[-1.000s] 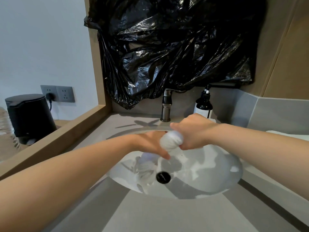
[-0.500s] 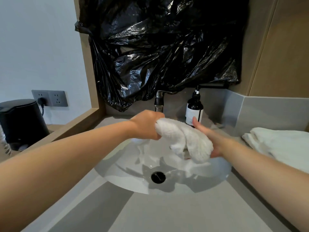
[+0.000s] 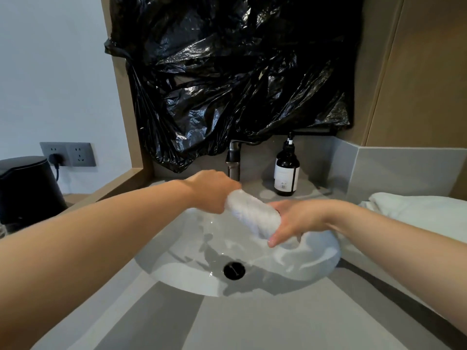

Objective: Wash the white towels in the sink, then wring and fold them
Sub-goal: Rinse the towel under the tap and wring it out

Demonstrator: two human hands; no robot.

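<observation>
Reference point: the sink (image 3: 177, 271), a white oval basin set into the grey counter (image 3: 252, 324).

1. Towel. The towel (image 3: 252, 213) is white and rolled into a thick, compact cylinder. It is held in the air above the back half of the sink, clear of the basin surface. Its long axis slopes from the back left of the sink down toward the sink's right rim.

2. Left hand. The left hand (image 3: 212, 190) is closed around the upper end of the towel, above the back left of the sink, knuckles up.

3. Right hand. The right hand (image 3: 300, 219) is wrapped around the lower end of the towel, above the right side of the sink. One digit shows below the roll. The two hands are apart, joined only by the towel.

4. Sink interior. The basin surface is wet. The drain (image 3: 234, 271) is a black disc at the front centre of the sink.

5. Surroundings.
- Faucet (image 3: 233, 160): metal, directly behind the sink, partly hidden by the left hand.
- Bottle (image 3: 286, 173): dark, with a pump top and pale label, upright behind the sink to its right.
- Folded towels (image 3: 417, 213): white, on the counter to the right of the sink.
- Plastic bag (image 3: 227, 72): black and crumpled, covering the wall above the sink.
- Wall socket (image 3: 68, 154) and a black container (image 3: 27, 188): well to the left of the sink.
</observation>
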